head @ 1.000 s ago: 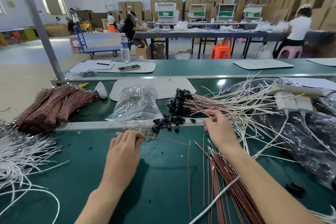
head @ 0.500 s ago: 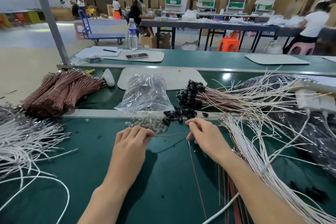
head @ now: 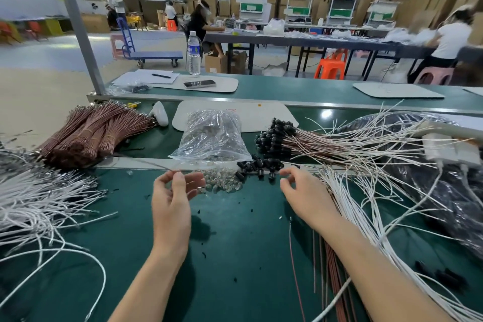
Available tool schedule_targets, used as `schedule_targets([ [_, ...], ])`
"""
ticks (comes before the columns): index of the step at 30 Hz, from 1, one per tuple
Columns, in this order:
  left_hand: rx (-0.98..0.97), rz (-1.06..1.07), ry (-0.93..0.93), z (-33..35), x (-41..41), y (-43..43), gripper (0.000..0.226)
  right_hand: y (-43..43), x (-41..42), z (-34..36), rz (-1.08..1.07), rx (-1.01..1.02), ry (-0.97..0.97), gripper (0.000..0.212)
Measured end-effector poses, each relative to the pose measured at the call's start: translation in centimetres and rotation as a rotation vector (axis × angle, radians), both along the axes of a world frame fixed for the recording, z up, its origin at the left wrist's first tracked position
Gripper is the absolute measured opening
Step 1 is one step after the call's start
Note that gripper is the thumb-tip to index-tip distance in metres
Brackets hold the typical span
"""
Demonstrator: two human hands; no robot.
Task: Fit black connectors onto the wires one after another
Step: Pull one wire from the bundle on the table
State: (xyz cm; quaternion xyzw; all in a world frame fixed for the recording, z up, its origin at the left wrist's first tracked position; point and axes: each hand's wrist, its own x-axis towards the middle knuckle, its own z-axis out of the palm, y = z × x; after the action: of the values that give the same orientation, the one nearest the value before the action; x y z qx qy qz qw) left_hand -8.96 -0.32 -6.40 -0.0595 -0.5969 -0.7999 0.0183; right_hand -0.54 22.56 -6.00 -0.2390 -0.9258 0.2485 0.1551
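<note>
Loose black connectors lie in a small heap on the metal strip at the middle of the green bench. My left hand is raised just left of them, thumb and forefinger pinching a thin wire that runs up and to the left, blurred. My right hand hovers at the heap's right edge with thumb and forefinger curled and apart, nothing visible between them. Behind the heap lies a fan of wires fitted with black connectors. One brown wire lies loose on the bench under my right wrist.
A clear bag and small clear parts sit between my hands. Tied brown wire bundles lie far left, white wires at the left edge, and more white wires and black plastic on the right.
Both hands held one brown wire between them. The right hand has let go and moved right to the connector heap. The left hand has lifted with a wire.
</note>
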Motion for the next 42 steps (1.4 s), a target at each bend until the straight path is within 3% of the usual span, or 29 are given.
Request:
schedule_targets([
  [5,0.264,-0.199,-0.303,-0.3,-0.5,0.1,0.01,-0.9,-3.3,-0.7,-0.051,0.039,-0.086,0.038],
  [9,0.306,-0.217,-0.353,-0.8,-0.8,0.2,0.009,-1.0,-4.3,-1.4,-0.096,0.127,-0.105,0.024],
  [13,0.289,-0.23,-0.341,-1.0,-0.9,0.2,0.011,-0.8,-3.7,-1.5,-0.05,0.071,-0.028,0.018],
  [16,0.219,-0.202,-0.229,-0.8,-0.5,0.0,0.01,-1.3,-1.7,-0.7,0.006,-0.246,0.203,0.025],
  [21,-0.298,-0.012,0.337,-1.3,0.4,-0.2,0.009,-2.2,3.2,-0.6,0.081,-0.645,0.41,0.028],
  [25,-0.524,-0.071,0.552,-2.0,1.3,0.1,0.013,-2.1,4.8,-1.3,0.098,-0.901,0.519,0.03],
  [28,-0.615,-0.071,0.612,-2.3,1.3,0.0,0.016,-1.7,4.9,-1.4,0.092,-0.961,0.596,0.029],
  [42,-0.696,-0.062,0.659,-2.2,1.3,0.3,0.016,-1.7,5.1,-1.4,0.086,-0.969,0.717,0.039],
])
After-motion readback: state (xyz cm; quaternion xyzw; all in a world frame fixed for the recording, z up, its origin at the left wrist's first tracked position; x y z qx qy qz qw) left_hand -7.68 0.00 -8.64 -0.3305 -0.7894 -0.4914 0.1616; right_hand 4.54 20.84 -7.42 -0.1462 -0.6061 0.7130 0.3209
